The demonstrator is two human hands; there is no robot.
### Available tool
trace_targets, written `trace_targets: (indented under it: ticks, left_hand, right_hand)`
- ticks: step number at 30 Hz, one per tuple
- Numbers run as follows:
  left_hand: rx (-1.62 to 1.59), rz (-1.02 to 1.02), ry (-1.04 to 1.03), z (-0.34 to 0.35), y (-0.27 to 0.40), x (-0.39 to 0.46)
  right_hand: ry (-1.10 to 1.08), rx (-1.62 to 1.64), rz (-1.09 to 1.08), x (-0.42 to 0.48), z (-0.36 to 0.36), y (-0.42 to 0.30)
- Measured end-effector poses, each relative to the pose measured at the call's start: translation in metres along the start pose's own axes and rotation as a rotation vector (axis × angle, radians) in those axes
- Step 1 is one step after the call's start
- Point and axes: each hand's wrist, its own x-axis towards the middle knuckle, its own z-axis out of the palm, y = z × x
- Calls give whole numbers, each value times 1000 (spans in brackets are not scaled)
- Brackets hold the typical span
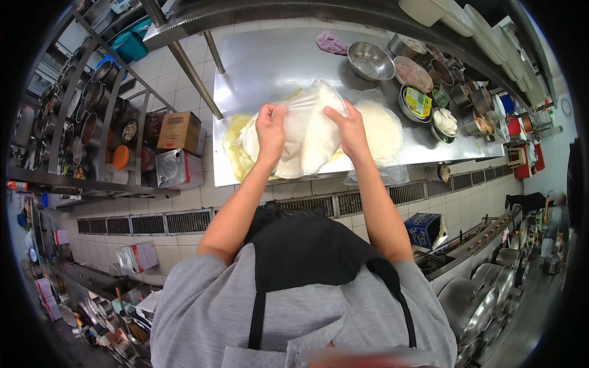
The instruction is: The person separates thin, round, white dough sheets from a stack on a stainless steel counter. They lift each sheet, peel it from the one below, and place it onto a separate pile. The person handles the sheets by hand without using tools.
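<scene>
My left hand (271, 126) and my right hand (349, 125) pinch a thin, pale, floppy sheet (303, 124) between thumbs and fingers; it looks like a wrapper or thin dough skin. The sheet hangs in folds above the steel table (267, 55). Beneath and to its left lies a yellowish, crumpled plastic bag or cloth (237, 142). Right of my right hand rests a stack of round, pale sheets (379, 133), partly on clear plastic (391, 177) that droops over the table's near edge. What lies under the held sheet is mostly hidden.
A steel bowl (371, 61) and a purple cloth (332, 43) sit at the table's far side. Several bowls of food stand to the right, one with white pieces (445, 121). A steel shelf (202, 20) spans overhead. A cardboard box (179, 133) stands left; another person (527, 201) is far right.
</scene>
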Motion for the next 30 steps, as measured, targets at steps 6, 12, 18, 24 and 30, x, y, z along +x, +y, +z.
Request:
trace_targets:
  ticks: [6,12,18,24,30]
  left_hand:
    - [-59,-122,-110,-15,11,6]
    - [376,14,-379,5,52,20]
    - [237,-77,-396,23,53,38]
    - [-187,-186,-313,16,52,42]
    - [-12,-199,-481,18,42,31]
  right_hand:
    - [-4,47,-10,-9,5,-13]
    - [-93,-116,-5,-17,13,-16]
    - [13,-21,-47,-27,23,-15]
    - [178,227,-18,-45,2,4]
    - [26,-200,3,-42,-6,10]
